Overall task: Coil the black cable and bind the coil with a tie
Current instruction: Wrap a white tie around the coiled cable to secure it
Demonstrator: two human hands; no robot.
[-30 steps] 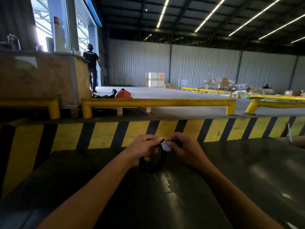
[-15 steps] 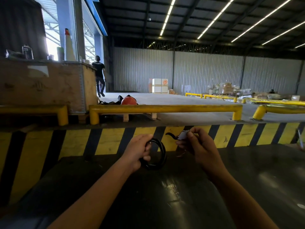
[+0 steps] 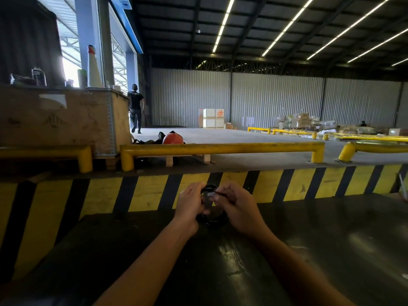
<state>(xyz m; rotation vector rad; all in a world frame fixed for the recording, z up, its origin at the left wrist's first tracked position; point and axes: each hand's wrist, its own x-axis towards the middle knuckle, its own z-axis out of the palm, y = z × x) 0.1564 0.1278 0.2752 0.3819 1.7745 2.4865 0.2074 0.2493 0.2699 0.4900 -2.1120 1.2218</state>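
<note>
A small coil of black cable (image 3: 213, 223) stands upright between my two hands, just above the dark table (image 3: 331, 250). My left hand (image 3: 189, 206) grips the coil's left side. My right hand (image 3: 237, 208) holds the right side and pinches a thin black tie with a pale tag (image 3: 209, 193) at the top of the coil. My fingers hide most of the coil's upper half and how the tie sits on it.
A yellow-and-black striped curb (image 3: 150, 193) runs along the table's far edge. Beyond it are yellow guard rails (image 3: 220, 147), a wooden crate (image 3: 64, 120), an orange helmet (image 3: 173, 138) and a person (image 3: 135, 108) walking away.
My right hand, which had pulled the tie out to the right of the coil, has come back against it. Both hands now close together on the coil.
</note>
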